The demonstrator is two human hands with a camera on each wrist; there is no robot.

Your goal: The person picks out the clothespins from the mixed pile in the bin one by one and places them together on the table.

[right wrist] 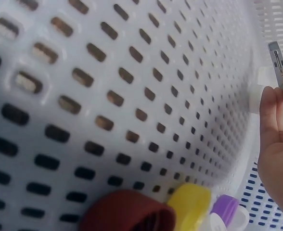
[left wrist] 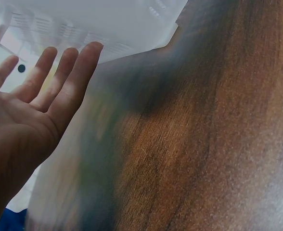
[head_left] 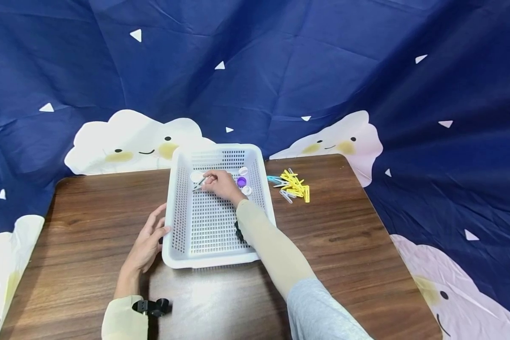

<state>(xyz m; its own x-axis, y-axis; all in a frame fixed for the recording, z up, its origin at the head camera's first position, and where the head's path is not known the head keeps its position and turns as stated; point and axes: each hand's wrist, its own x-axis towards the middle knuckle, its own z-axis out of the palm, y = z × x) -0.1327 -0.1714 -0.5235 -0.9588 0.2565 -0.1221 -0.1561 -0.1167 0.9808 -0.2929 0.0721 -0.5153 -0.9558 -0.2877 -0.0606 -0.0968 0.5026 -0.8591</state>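
Observation:
A white plastic basket (head_left: 214, 259) with slotted walls sits on the wooden table. My right hand (head_left: 222, 184) reaches inside it and pinches a grey clothespin (head_left: 199, 185) between thumb and fingertips; the pin's free end points away from the fingers in the right wrist view. Just beyond that hand is a white cap (head_left: 196, 176). Beside its wrist sit a purple cap (head_left: 241, 182) and other white caps. Along the basket's left side, my left hand (head_left: 146, 241) touches the rim, its fingers spread and nearly straight against the outside wall (left wrist: 117, 48).
Right of the basket lies a pile of yellow clothespins (head_left: 295, 184), with blue (head_left: 275, 179) and grey ones (head_left: 287, 195) among them. A reddish-brown cap (right wrist: 124, 211) and a yellow cap (right wrist: 192, 204) show inside the basket. Behind the table (head_left: 335, 245) hangs a blue curtain (head_left: 255, 71).

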